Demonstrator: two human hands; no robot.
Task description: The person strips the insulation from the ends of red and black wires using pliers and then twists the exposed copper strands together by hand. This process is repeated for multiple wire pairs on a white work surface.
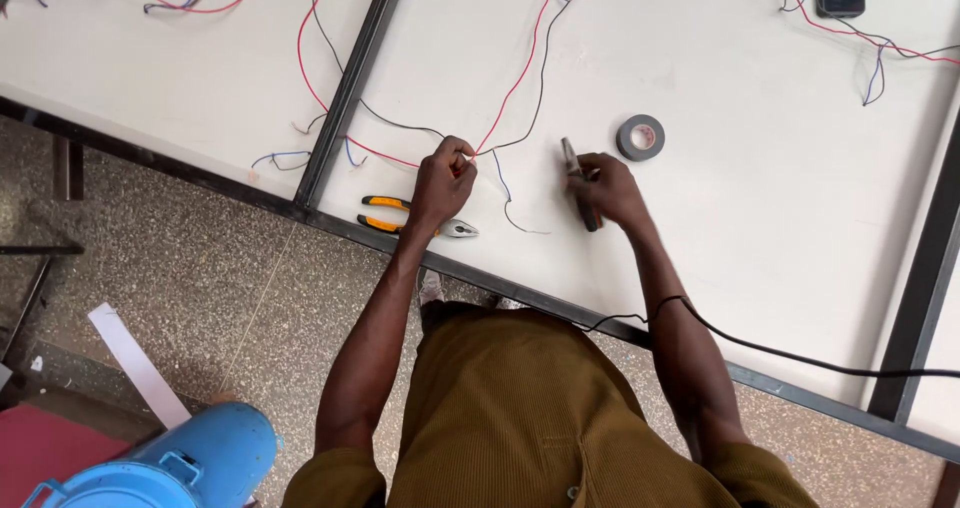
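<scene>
On the white surface, the left hand has its fingers pinched together on the red wire, just above the orange-handled pliers that lie near the surface's front edge. The right hand, to the right of those pliers, has its fingers curled tight around a dark slim tool held upright with its tip pointing away from the person. A roll of grey tape lies flat further right, near that hand but apart from it, and a black cable crosses the right forearm.
</scene>
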